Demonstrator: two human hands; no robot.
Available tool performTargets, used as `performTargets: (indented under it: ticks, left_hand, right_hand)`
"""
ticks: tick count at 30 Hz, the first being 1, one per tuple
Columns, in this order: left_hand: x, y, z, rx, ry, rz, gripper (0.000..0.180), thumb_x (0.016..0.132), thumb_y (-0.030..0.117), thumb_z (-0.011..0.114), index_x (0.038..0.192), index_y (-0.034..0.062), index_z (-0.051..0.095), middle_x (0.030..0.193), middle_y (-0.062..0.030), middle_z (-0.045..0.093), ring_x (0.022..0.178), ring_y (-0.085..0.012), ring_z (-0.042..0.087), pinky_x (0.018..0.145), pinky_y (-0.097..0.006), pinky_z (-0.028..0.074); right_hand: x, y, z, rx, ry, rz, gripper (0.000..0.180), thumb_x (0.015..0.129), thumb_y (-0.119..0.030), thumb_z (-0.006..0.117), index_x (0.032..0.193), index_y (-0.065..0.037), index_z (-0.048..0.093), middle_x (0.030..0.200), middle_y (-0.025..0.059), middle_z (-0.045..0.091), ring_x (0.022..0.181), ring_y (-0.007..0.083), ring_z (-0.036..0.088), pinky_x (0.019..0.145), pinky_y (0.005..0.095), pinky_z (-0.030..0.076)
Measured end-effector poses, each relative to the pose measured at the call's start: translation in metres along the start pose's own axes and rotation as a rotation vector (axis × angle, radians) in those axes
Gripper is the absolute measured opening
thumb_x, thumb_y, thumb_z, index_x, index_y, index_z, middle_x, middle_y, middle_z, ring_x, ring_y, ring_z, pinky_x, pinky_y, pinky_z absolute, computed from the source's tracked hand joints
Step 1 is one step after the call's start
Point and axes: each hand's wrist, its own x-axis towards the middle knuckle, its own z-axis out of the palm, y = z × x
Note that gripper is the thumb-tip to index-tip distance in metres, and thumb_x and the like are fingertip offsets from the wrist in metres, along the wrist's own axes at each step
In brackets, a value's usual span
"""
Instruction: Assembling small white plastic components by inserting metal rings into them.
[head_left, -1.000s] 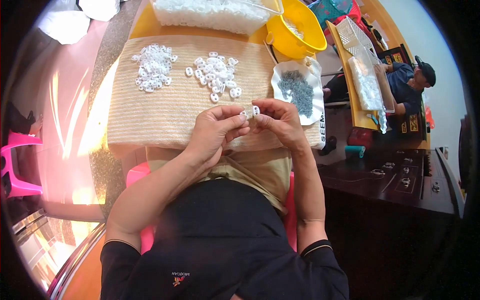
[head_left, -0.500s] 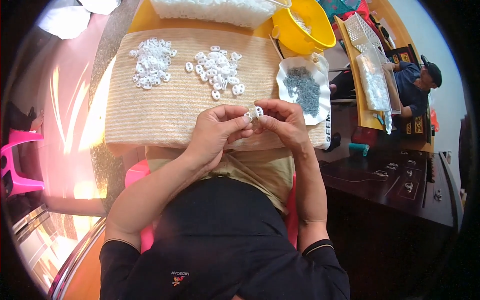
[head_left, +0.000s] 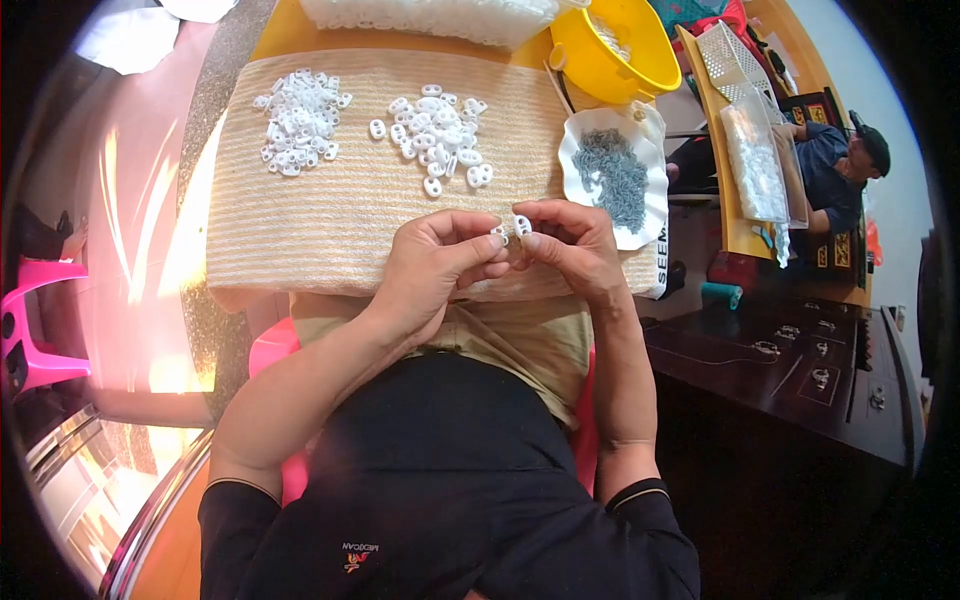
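White and oval, a piece (head_left: 522, 226) with two dark-looking holes stands nearly upright between thumb and fingertips of the right hand (head_left: 580, 250). Just beside it, the left hand (head_left: 435, 255) pinches a smaller white part (head_left: 501, 233), mostly hidden by the fingers; whether the two touch cannot be told. Both are held above the near edge of a beige striped towel (head_left: 310, 225). Farther out on the towel lie two white heaps, left (head_left: 303, 125) and middle (head_left: 437, 130), and a wavy-rimmed white dish (head_left: 655, 185) of grey bits (head_left: 618, 180). Beyond are a clear tub (head_left: 545, 22) and a yellow basin (head_left: 600, 80). Outermost: a sunlit pinkish floor (head_left: 140, 230) and pink stool (head_left: 50, 374) at left; a seated co-worker (head_left: 835, 165) and dark cabinet (head_left: 720, 335) at right.
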Motion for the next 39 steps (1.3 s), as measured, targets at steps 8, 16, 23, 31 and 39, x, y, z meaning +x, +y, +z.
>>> performTargets:
  ticks: [8, 16, 23, 31, 39]
  left_hand:
    - [0.0, 0.0, 0.0, 0.002, -0.013, 0.004, 0.015, 0.086, 0.002, 0.064, 0.101, -0.0007, 0.061, 0.092, -0.0089, 0.066, 0.077, -0.0144, 0.066, 0.073, -0.026, 0.058]
    - [0.0, -0.001, -0.001, 0.016, -0.026, 0.001, 0.015, 0.087, 0.002, 0.063, 0.102, -0.0007, 0.061, 0.093, -0.009, 0.066, 0.078, -0.0135, 0.065, 0.074, -0.026, 0.058]
    - [0.0, -0.001, -0.001, 0.015, -0.025, -0.006, 0.016, 0.087, 0.003, 0.063, 0.102, -0.0005, 0.061, 0.094, -0.0092, 0.066, 0.079, -0.0135, 0.066, 0.075, -0.026, 0.058]
    - [-0.001, 0.0, 0.0, 0.007, -0.033, -0.018, 0.017, 0.086, 0.002, 0.065, 0.102, -0.0015, 0.061, 0.094, -0.0096, 0.066, 0.079, -0.0141, 0.065, 0.075, -0.026, 0.058]
    - [-0.002, 0.003, 0.001, -0.004, -0.037, -0.041, 0.017, 0.086, 0.002, 0.065, 0.102, -0.002, 0.062, 0.094, -0.0097, 0.066, 0.08, -0.0144, 0.066, 0.074, -0.026, 0.058]
  right_hand:
    - [0.0, -0.001, 0.002, -0.062, -0.006, 0.001, 0.03, 0.085, -0.001, 0.066, 0.114, 0.006, 0.06, 0.092, 0.0092, 0.066, 0.075, 0.0132, 0.065, 0.067, 0.0256, 0.055]
    - [0.0, -0.006, 0.009, -0.018, -0.031, 0.012, 0.029, 0.085, -0.001, 0.066, 0.112, 0.006, 0.061, 0.094, 0.0083, 0.066, 0.076, 0.0126, 0.065, 0.068, 0.0244, 0.055]
    - [0.0, -0.004, 0.008, -0.024, -0.046, -0.007, 0.029, 0.084, -0.001, 0.067, 0.112, 0.006, 0.061, 0.096, 0.0085, 0.066, 0.078, 0.0123, 0.065, 0.069, 0.0236, 0.055]
    - [-0.001, 0.0, 0.008, 0.008, -0.056, -0.035, 0.029, 0.086, -0.003, 0.065, 0.114, 0.005, 0.061, 0.09, 0.0099, 0.068, 0.075, 0.0137, 0.066, 0.067, 0.0273, 0.058]
    - [-0.001, 0.003, 0.008, 0.11, -0.064, -0.005, 0.029, 0.086, -0.003, 0.065, 0.113, 0.006, 0.06, 0.093, 0.0115, 0.068, 0.075, 0.0155, 0.067, 0.067, 0.0285, 0.059]
